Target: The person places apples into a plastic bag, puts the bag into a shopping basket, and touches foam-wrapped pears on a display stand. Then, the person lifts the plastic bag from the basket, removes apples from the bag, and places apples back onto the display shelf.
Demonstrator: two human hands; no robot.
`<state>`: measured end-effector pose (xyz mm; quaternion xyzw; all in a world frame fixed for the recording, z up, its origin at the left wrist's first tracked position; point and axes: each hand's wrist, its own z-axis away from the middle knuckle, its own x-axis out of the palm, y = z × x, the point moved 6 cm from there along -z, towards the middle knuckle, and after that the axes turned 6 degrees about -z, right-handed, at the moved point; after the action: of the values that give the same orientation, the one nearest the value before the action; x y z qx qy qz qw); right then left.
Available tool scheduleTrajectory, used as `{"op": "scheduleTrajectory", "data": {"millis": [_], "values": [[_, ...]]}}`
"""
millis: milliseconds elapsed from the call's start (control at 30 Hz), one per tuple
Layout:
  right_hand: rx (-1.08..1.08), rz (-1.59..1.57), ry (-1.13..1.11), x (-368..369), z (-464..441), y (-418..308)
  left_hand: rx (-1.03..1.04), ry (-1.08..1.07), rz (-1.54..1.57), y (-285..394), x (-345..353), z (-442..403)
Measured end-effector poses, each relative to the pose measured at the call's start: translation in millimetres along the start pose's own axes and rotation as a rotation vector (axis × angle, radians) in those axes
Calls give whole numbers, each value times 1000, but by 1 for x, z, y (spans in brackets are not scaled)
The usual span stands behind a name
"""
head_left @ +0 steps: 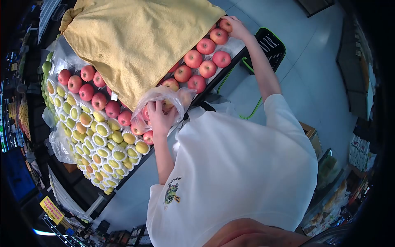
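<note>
My left hand (161,118) is closed on a clear plastic bag (185,94) at the near edge of the fruit stand, its fingers bent at the bag's mouth. Red apples show through and beside the film; which lie inside is hard to tell. Stretched to the far right corner, my right hand (236,27) has its fingers curled round a red apple (225,25). Another apple (219,36) sits just below that hand, in rows of apples along the edge. A yellow cloth (123,41) covers the middle of the display.
Yellow-green fruit in white foam nets (101,142) fills the stand's left part. A black basket with green trim (270,47) is on the tiled floor right of the stand, by my right forearm. A yellow sign (52,210) stands at lower left.
</note>
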<state>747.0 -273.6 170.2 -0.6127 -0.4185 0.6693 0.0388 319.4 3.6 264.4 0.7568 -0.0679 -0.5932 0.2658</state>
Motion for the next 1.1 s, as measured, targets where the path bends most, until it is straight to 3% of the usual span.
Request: {"op": "scheduleTrajectory", "data": {"millis": [233, 300, 367, 433, 467, 500, 567, 633, 733, 833, 900, 1033, 1100], "values": [[-110, -86, 121, -16, 11, -1, 0, 49, -15, 0, -4, 2], [61, -194, 233, -35, 25, 0, 4, 55, -18, -1, -5, 2], [45, -372, 248, -42, 34, 4, 13, 59, -18, -2, -4, 2], [267, -1074, 311, -46, 53, 6, -34, 17, 18, -6, -1, 3], [281, -1295, 302, -48, 65, -6, -31, 11, 23, -5, 0, 2], [286, -1292, 308, -54, 77, -22, -19, 18, 20, -3, -2, 1], [296, -1844, 83, -50, 97, -67, -2, 16, 21, 3, -9, -1], [283, -1869, 32, -46, 116, -100, 19, 40, -33, 9, -22, -1], [77, -2277, -283, -24, 138, -137, 53, 65, -45, 19, -47, -5], [126, -2484, -452, -1, 156, -181, 131, 4, 121, 27, -72, -11], [222, -2408, -463, 18, 163, -201, 79, 6, 195, 38, -84, -14], [248, -2378, -638, 32, 182, -257, 219, 70, 332, 60, -93, -22], [215, -2259, -755, 40, 193, -283, 185, 108, 661, 69, -87, -25]]}}
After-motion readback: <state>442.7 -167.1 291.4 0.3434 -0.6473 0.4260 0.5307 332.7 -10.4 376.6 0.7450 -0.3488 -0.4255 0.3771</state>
